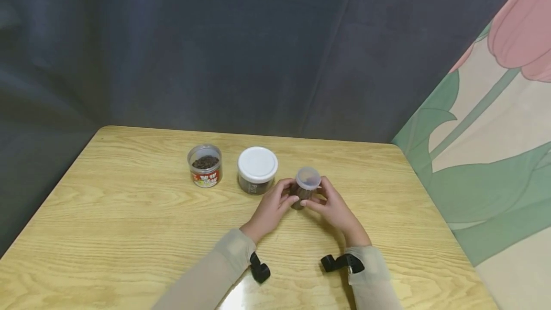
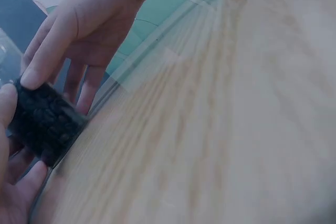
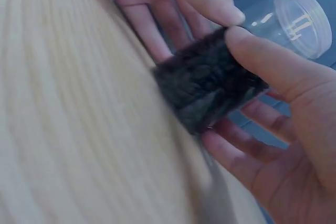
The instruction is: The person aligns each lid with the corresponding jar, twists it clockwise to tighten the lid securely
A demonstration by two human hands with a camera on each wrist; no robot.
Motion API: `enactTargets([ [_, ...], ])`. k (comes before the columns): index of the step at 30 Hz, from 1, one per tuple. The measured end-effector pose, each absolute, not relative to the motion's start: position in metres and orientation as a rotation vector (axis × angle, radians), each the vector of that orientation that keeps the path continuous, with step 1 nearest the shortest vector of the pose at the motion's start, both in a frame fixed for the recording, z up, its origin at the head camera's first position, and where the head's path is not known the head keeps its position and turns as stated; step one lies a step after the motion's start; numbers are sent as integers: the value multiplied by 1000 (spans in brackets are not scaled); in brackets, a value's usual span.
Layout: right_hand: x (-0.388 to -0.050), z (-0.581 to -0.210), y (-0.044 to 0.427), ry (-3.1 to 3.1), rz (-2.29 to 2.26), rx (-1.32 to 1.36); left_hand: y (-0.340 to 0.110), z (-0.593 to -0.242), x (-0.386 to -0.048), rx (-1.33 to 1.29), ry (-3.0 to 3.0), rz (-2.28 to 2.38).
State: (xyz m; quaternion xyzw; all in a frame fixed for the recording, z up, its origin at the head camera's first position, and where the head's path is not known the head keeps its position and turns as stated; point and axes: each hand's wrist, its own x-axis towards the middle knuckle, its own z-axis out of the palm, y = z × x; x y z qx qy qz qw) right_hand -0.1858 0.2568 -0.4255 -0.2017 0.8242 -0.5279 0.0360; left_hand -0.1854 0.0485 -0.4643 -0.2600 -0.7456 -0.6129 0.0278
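A clear jar [image 3: 207, 77] with a translucent lid [image 1: 308, 178] holds dark pieces that look like coffee beans in its lower part. It is upright, with its base at or very near the wooden table. My left hand [image 1: 272, 207] holds it from the left, thumb on the near side. From the right, my right hand [image 1: 336, 207] grips the same jar, its thumb close to the left one. In the right wrist view the right fingers [image 3: 236, 156] curl along the jar's side. The lid is on, and neither hand touches it.
Left of the hands stands a wider tub [image 1: 257, 166] with a white lid and a dark label. Farther left is an uncovered clear container [image 1: 205, 166] with dark bits inside and a red label. Dark cloth [image 1: 224, 51] hangs behind the table [image 1: 129, 214]; a flowered cloth [image 1: 495, 157] hangs right.
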Motion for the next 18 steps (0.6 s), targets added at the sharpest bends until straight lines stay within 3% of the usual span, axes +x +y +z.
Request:
enactTargets([
  [18,-210,-449,249,2639,-1856,-374,72,-459,-210,-596,-2501,-1469],
])
